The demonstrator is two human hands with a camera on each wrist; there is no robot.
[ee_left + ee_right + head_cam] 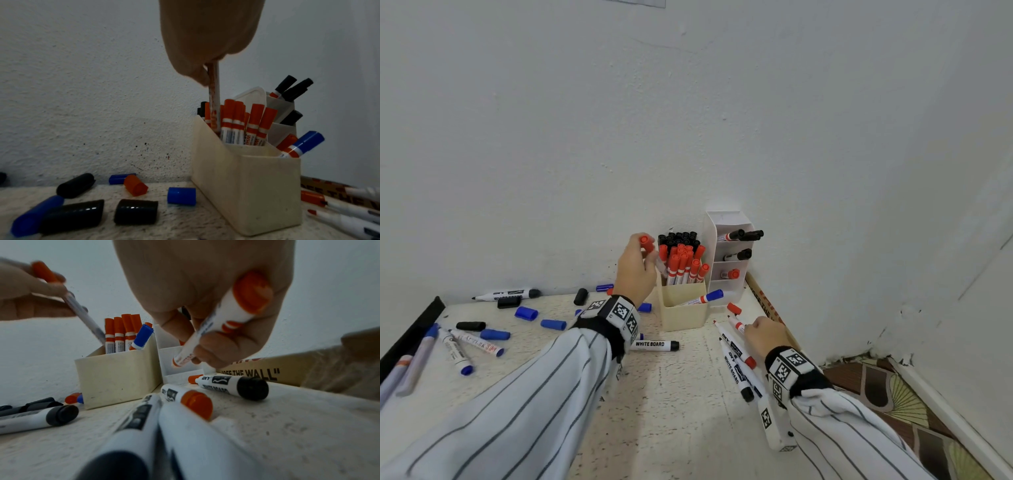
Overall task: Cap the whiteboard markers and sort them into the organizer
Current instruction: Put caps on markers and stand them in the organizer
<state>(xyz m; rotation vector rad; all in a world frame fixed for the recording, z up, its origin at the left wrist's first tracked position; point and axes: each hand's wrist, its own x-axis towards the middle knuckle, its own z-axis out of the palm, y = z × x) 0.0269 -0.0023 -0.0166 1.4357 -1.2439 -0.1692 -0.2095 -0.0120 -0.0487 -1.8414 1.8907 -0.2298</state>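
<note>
My left hand (pixel 637 270) grips a capped red marker (pixel 647 244) upright over the cream organizer (pixel 683 317); its lower end (pixel 214 104) dips among the red markers (pixel 236 123) standing in the back compartment. One blue-capped marker (pixel 705 297) leans in the front compartment. My right hand (pixel 763 334) holds an uncapped red marker (pixel 213 324) just above the table, right of the organizer. Under it lie several uncapped markers (pixel 736 359) and a loose red cap (pixel 734 308).
A white tiered organizer (pixel 729 253) with black and red markers stands in the wall corner. Loose blue, black and red caps (pixel 180 195) and more markers (pixel 458 346) litter the table's left half. A cardboard strip (pixel 267 371) runs along the right edge, floor beyond.
</note>
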